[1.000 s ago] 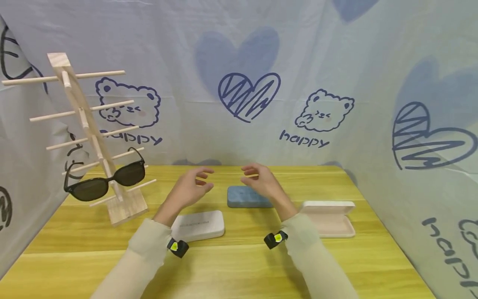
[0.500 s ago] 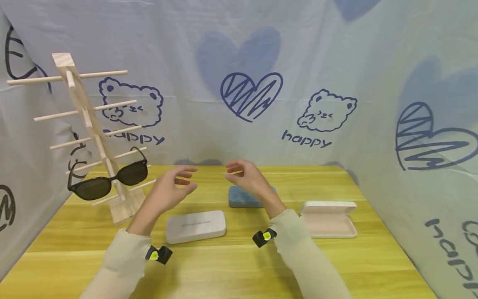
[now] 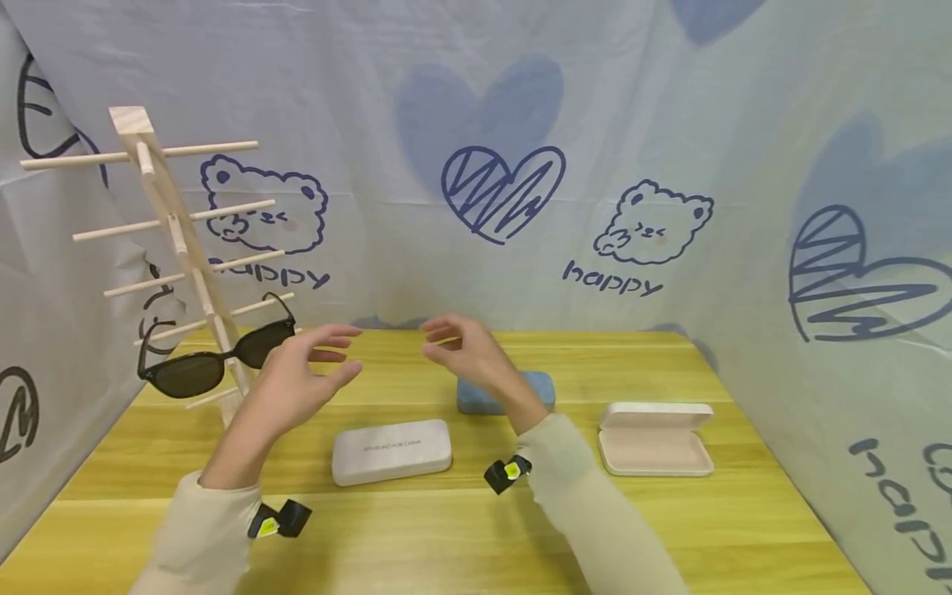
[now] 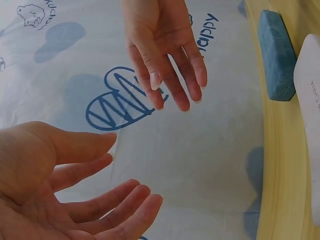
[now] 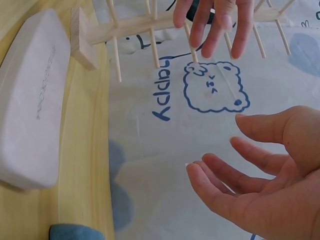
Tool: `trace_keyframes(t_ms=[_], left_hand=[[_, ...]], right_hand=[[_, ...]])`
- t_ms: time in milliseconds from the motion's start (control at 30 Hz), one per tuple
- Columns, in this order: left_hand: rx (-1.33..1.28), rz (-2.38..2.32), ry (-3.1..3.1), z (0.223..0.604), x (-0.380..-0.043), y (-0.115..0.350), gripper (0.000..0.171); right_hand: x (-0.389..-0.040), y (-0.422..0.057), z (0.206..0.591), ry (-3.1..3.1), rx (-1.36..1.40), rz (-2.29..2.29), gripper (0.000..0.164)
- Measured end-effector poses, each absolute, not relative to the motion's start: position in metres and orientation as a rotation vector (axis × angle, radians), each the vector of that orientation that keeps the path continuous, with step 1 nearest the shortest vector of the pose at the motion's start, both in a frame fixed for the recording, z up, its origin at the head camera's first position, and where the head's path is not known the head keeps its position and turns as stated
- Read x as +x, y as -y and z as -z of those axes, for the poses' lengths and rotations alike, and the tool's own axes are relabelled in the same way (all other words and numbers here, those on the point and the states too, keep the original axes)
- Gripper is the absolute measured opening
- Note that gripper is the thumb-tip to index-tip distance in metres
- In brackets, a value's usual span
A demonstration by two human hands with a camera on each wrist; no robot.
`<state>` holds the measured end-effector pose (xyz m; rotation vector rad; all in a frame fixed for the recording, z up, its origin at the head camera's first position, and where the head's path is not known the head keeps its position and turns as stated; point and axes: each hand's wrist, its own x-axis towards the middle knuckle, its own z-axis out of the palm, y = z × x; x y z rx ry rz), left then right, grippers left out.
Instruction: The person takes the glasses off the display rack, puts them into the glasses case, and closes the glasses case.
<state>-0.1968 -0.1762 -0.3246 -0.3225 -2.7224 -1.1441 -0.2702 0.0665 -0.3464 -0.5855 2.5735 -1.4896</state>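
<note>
My left hand (image 3: 301, 384) is in the air beside the black sunglasses (image 3: 195, 373), overlapping their right lens in the head view. Its fingers are relaxed and hold nothing. The sunglasses sit across the lower pegs of a wooden display stand (image 3: 174, 198). To the right, my right hand (image 3: 472, 355) hovers with loosely bent fingers, nothing between them and the thumb. Behind its wrist lies a blue glasses case (image 3: 537, 388), partly covered by the forearm in the head view. A closed white glasses case (image 3: 392, 453) with small lettering lies on the table between the forearms.
An open glasses case (image 3: 656, 450) with a pale pink inside stands on the right of the wooden table (image 3: 416, 537). Printed cloth (image 3: 506, 273) with hearts and bears encloses the table at the back and both sides. The stand's bare pegs (image 3: 211, 149) stick out sideways above the sunglasses.
Both hands have moved left, the left one toward the sunglasses and stand. The white case has come out from behind the left forearm. The cases and sunglasses stay put.
</note>
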Motion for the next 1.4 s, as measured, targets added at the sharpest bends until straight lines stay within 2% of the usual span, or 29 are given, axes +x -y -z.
trace_keyframes(t_ms=[467,1000,1233,1400], left_hand=[[-0.267,1.134,2.668,0.314,-0.166,0.212,0.048],[-0.189,1.115,2.467,0.312,-0.142,0.252,0.043],[0.036,0.918,2.453,0.309,-0.136,0.271,0.041],[0.275,0.784,2.532,0.31,-0.137,0.283,0.047]], right_hand=[[-0.265,-0.034,0.339,-2.542,-0.724,1.487,0.035],[-0.261,0.021,0.339,-2.52,-0.774,1.515,0.034],[-0.265,0.042,0.336,-2.509,-0.828,1.572,0.034],[-0.264,0.053,0.334,-2.472,-0.866,1.614,0.037]])
